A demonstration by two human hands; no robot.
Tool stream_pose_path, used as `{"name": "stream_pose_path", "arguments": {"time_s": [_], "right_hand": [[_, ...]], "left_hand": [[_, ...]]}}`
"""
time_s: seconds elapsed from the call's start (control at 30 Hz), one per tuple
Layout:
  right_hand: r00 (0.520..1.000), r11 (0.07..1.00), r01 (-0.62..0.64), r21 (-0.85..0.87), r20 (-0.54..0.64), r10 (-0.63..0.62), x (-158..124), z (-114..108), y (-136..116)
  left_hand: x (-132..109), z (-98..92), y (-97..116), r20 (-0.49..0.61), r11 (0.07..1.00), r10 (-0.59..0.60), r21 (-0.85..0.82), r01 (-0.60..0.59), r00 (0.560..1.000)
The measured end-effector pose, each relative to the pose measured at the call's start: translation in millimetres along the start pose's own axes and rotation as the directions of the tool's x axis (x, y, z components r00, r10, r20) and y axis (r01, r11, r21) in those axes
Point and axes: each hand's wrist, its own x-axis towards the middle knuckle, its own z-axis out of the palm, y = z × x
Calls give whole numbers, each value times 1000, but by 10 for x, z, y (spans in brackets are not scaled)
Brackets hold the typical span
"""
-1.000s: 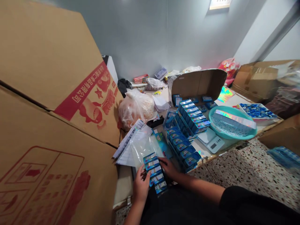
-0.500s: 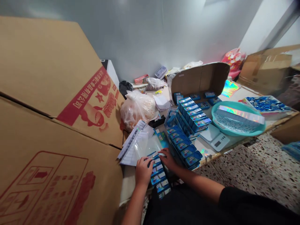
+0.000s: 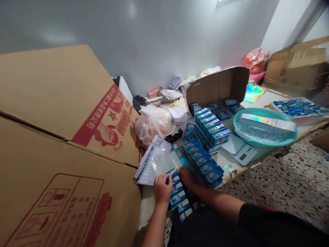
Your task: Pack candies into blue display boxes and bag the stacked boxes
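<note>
A row of small blue tins (image 3: 178, 197) with pale silvery faces runs from the clear plastic bag (image 3: 164, 162) toward my lap. My left hand (image 3: 162, 188) grips the row's left side near its far end, fingers bent, with a small dark patch by the thumb. On the opposite side, my right hand (image 3: 186, 177) has its fingers curled against the same end of the row. Its fingertips are partly hidden. Just right of it stand stacked blue tins (image 3: 202, 157) with printed lids, and behind them a higher stack (image 3: 212, 127).
A large cardboard box (image 3: 77, 161) walls off the left. Papers (image 3: 151, 159) lie beside it. To the right are a white scale (image 3: 238, 149), a turquoise basin (image 3: 266, 139) of small pieces and a tray of blue items (image 3: 298, 108). An open carton (image 3: 218, 87) stands behind.
The view has shifted, so the box and hands sit slightly lower and further right. Both hands stay at the far end of the tin row, with little change in grip.
</note>
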Motion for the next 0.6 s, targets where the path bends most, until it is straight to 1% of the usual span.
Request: {"name": "stream_pose_path", "arguments": {"time_s": [0.13,0.27,0.43,0.6], "right_hand": [[1000,995,16,-103,26,-13,-2,12,-23],[999,988,35,-150,31,-31,18,17,-35],[999,990,48,-136,28,-45,44,28,-6],[1000,996,18,-89,-9,-19,82,74,50]], "left_hand": [[110,7,76,95,999,35,27,-38,995],[216,27,133,162,998,42,43,-50,986],[278,44,121,196,998,42,36,-50,980],[310,97,107,202,1000,21,-3,-21,979]]}}
